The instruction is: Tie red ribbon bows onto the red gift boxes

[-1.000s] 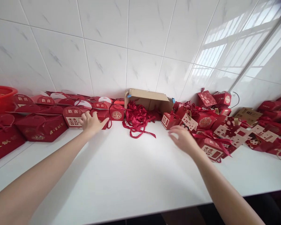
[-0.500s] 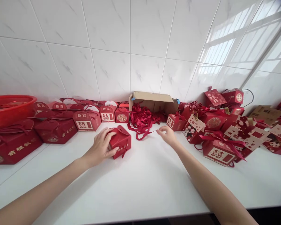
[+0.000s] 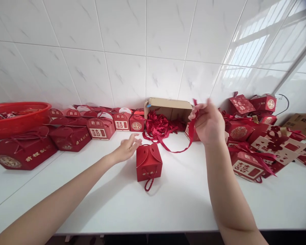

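A small red gift box (image 3: pixel 149 166) with gold lettering and a twisted cord handle stands upright on the white table. Just behind its left side, my left hand (image 3: pixel 129 148) hovers with fingers apart, holding nothing. Raised at the right, my right hand (image 3: pixel 206 120) pinches a dark red ribbon (image 3: pixel 180 150) near its end. From there the ribbon droops to the table and runs back into a tangled heap of ribbons (image 3: pixel 158 125). That heap spills out of a cardboard box (image 3: pixel 170 102) lying against the tiled wall.
Several red gift boxes (image 3: pixel 102 128) line the wall to the left, near a red plastic basin (image 3: pixel 20 126) with small wrapped items. Boxes with tied bows (image 3: pixel 247 165) crowd the right side. The table's front edge (image 3: pixel 148 232) runs below my forearms.
My left hand has let go of the small gift box, which now stands turned and further right. My right hand has lifted the ribbon end up and to the right, pulling out a longer length.
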Action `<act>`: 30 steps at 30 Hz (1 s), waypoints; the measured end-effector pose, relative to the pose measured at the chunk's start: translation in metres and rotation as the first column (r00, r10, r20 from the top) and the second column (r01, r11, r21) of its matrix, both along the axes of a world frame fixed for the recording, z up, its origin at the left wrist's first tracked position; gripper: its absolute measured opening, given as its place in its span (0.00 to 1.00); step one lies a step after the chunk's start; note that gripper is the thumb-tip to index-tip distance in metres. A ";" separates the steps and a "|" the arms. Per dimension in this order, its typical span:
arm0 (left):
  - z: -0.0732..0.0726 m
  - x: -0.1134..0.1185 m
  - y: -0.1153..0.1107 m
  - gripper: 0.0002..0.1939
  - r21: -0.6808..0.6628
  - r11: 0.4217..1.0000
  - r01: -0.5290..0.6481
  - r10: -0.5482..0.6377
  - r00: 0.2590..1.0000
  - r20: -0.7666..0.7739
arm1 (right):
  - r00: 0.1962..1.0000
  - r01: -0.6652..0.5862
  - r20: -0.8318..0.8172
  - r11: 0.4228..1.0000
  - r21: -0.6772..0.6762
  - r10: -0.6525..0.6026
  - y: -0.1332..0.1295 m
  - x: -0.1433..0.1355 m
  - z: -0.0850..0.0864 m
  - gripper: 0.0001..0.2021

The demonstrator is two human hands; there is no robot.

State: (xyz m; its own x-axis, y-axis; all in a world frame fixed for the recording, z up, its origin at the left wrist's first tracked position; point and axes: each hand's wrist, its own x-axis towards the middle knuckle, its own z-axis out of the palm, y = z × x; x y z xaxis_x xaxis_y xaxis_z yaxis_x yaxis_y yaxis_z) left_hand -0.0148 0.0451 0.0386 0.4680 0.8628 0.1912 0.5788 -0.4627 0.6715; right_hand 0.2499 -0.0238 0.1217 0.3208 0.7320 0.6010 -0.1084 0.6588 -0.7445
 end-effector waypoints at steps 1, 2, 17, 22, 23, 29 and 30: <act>0.008 0.002 0.002 0.23 0.029 0.999 -0.033 0.033 0.999 -0.006 | 0.994 -0.017 0.107 0.999 -0.050 0.022 -0.002 -0.002 -0.002 0.16; 0.017 0.005 0.003 0.20 0.052 0.997 -0.053 0.054 0.998 -0.015 | 0.969 -0.028 0.240 0.993 -0.115 0.056 -0.003 -0.004 -0.004 0.15; 0.044 0.023 -0.018 0.12 -0.090 0.980 0.176 -0.196 0.925 -0.326 | 0.354 0.051 0.778 0.820 -0.570 0.519 0.016 -0.040 -0.036 0.19; 0.040 0.028 -0.016 0.12 -0.120 0.973 0.196 -0.222 0.939 -0.262 | 0.383 0.026 0.731 0.785 -0.619 0.565 0.017 -0.046 -0.039 0.17; 0.039 0.028 -0.015 0.12 -0.130 0.972 0.196 -0.224 0.941 -0.253 | 0.386 0.023 0.723 0.778 -0.628 0.573 0.017 -0.047 -0.039 0.17; 0.036 0.030 -0.015 0.09 -0.126 0.972 0.199 -0.223 0.951 -0.213 | 0.371 0.018 0.716 0.767 -0.642 0.591 0.016 -0.046 -0.040 0.18; 0.038 0.030 -0.015 0.08 -0.123 0.972 0.199 -0.221 0.953 -0.208 | 0.372 0.045 0.744 0.790 -0.612 0.555 0.017 -0.045 -0.041 0.18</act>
